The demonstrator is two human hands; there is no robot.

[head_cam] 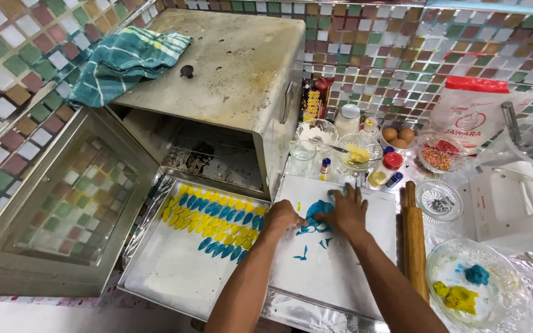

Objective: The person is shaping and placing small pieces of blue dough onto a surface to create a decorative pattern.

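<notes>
Dough [316, 211] pressed flat beneath the left hand [280, 217] and right hand [345, 213], neither gripping, risks tearing or smearing the white board [340, 271].

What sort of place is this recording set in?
Most likely a home kitchen set up for baking: a metal box oven with its door open, a baking tray of blue and yellow dough pieces, and a rolling pin beside the white board where both hands press blue dough.
</notes>
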